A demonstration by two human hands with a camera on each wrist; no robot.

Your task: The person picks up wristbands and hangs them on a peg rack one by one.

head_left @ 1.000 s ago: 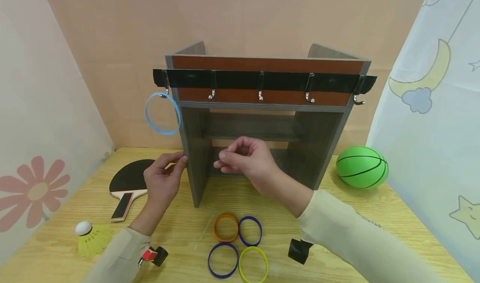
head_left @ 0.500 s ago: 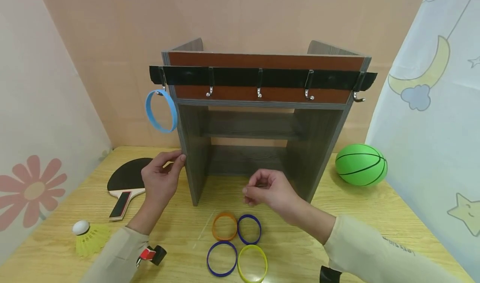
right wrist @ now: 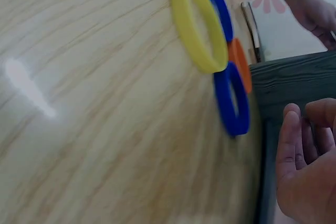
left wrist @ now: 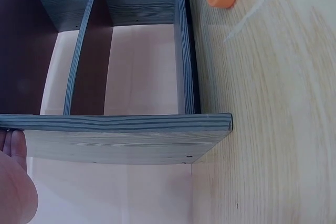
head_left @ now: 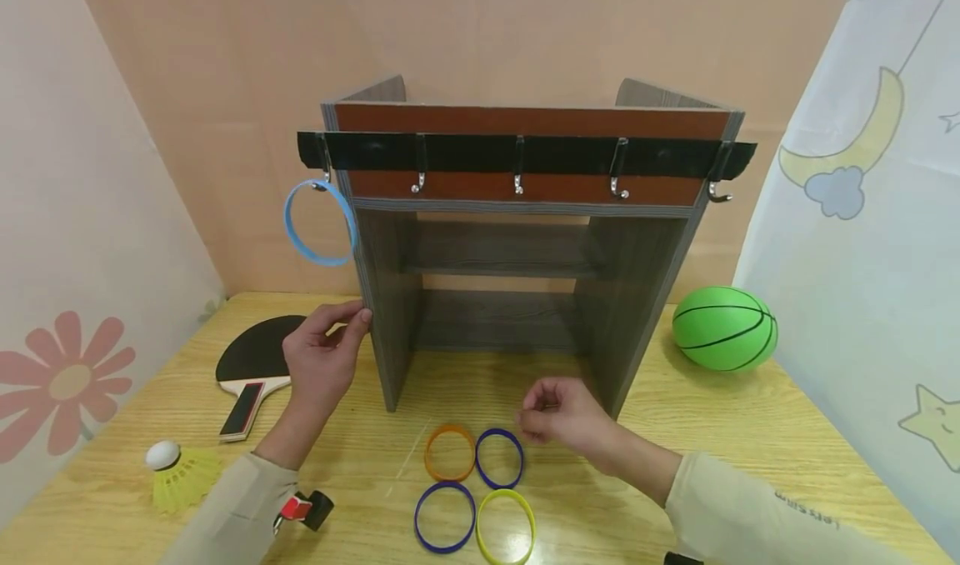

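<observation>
My left hand [head_left: 322, 348] holds the front edge of the grey wooden shelf's [head_left: 382, 332] left side panel, thumb and fingertips right at it. The left wrist view shows a few fingers [left wrist: 16, 148] against the panel's outer face. My right hand [head_left: 570, 423], loosely curled around nothing, hovers low in front of the shelf. Close to its left lie silicone wristbands on the table: one blue [head_left: 500, 458], one orange [head_left: 450, 452], another blue [head_left: 445, 517] and one yellow [head_left: 507, 525]. A light blue wristband [head_left: 321, 223] hangs from the leftmost hook of the black strip [head_left: 472, 152].
Several metal hooks [head_left: 519, 185] line the strip across the shelf's front. A table tennis bat [head_left: 258, 365] and a yellow shuttlecock [head_left: 180, 473] lie at left on the wooden table [head_left: 352, 498]. At right sits a green ball [head_left: 723, 329].
My right hand has come down and to the right, away from the upper shelf, to beside the wristbands. The light blue wristband swings slightly on its hook. My left hand stays at the panel.
</observation>
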